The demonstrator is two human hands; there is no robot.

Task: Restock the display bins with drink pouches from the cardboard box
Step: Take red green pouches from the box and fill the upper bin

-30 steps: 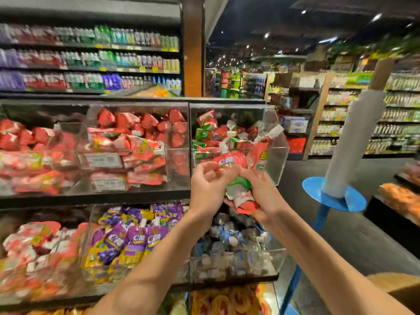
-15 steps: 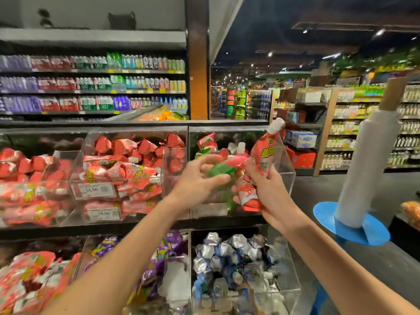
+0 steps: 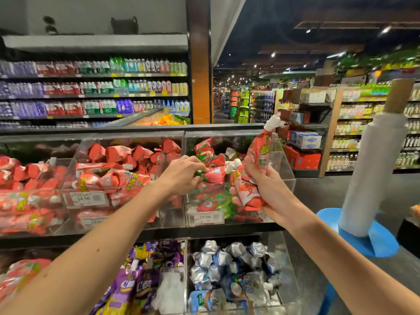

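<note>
1. Now the left hand point(image 3: 181, 176) pinches a red-and-green foil drink pouch point(image 3: 214, 175) over the clear acrylic display bin point(image 3: 284, 164).
2. Beside it, the right hand point(image 3: 270, 189) grips a bunch of red white-capped pouches point(image 3: 260, 154).

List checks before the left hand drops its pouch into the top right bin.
1. Left hand pinches red-green pouch: ok.
2. That pouch is over the top right bin: ok.
3. Bin stock matches, same red-green print: ok.
4. Room in the bin, pile sits below the rim: ok.
5. Right hand grips spare pouches, one standing cap-up: ok.
6. Cardboard box supply: cannot tell, out of view.
</note>
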